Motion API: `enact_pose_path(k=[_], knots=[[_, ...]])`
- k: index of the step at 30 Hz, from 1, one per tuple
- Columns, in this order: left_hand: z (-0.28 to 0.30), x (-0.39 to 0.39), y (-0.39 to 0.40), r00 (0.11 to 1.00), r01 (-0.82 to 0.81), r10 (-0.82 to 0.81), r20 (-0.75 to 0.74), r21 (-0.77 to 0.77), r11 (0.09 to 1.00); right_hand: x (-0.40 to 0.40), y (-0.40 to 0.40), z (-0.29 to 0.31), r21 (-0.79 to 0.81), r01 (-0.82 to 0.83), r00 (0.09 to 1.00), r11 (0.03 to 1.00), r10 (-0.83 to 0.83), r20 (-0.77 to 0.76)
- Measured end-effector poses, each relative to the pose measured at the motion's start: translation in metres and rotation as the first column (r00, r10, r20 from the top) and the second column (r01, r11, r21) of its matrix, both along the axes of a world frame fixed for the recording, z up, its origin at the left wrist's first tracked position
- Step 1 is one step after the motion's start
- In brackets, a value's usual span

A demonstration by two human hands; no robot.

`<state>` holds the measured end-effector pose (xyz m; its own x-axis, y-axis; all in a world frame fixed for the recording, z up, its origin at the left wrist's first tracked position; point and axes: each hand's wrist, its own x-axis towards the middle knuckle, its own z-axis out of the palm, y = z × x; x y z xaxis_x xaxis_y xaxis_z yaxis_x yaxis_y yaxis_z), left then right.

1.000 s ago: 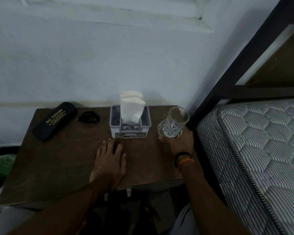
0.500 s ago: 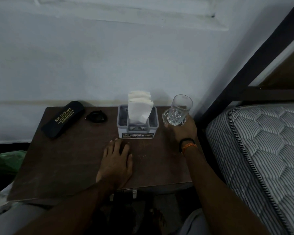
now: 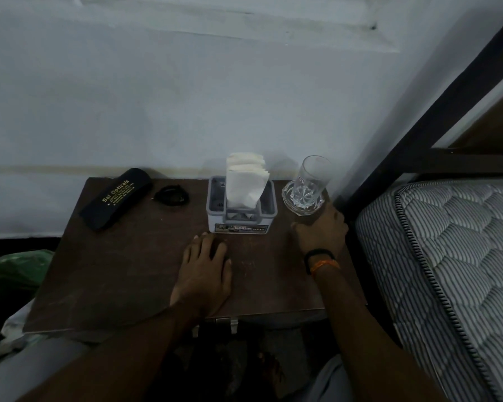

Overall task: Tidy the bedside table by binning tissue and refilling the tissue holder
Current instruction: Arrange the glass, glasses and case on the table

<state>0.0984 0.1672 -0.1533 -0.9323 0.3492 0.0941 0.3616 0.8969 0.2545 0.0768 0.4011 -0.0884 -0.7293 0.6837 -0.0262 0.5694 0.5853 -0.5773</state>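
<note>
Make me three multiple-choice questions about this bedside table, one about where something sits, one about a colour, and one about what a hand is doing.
1. Where does the glasses case lie on the table?
A. far left corner, near the wall
B. in front of the tissue holder
C. on the mattress

2. What colour are the tissues standing in the tissue holder?
A. green
B. white
C. black

3. What is the right hand doing?
A. lying flat on the table
B. pulling out a tissue
C. holding the base of the glass

Answers:
1. A, the dark case lies at the far left, beside a small black coiled item.
2. B, the upright folded sheets are white against the grey holder.
3. C, its fingers wrap the base of the clear glass, which leans; the left hand is the one lying flat.
</note>
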Motion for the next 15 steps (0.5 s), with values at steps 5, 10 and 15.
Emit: enact_pose_path(k=[5, 10, 15], knots=[[0.001, 0.002, -0.001, 0.999, -0.029, 0.028, 0.024, 0.039, 0.999, 0.024, -0.037, 0.019, 0.112, -0.144, 0.99, 0.983, 0.141, 0.028], [0.007, 0.007, -0.004, 1.0, -0.027, 0.027, 0.005, 0.26, 0.965, 0.039, -0.057, 0.019, -0.148, -0.217, 0.976, 0.965, 0.219, 0.0], [0.007, 0.005, -0.011, 0.99, -0.13, 0.092, 0.103, 0.486, 0.864, 0.036, -0.072, 0.006, -0.29, -0.165, 0.986, 0.943, 0.167, -0.018]])
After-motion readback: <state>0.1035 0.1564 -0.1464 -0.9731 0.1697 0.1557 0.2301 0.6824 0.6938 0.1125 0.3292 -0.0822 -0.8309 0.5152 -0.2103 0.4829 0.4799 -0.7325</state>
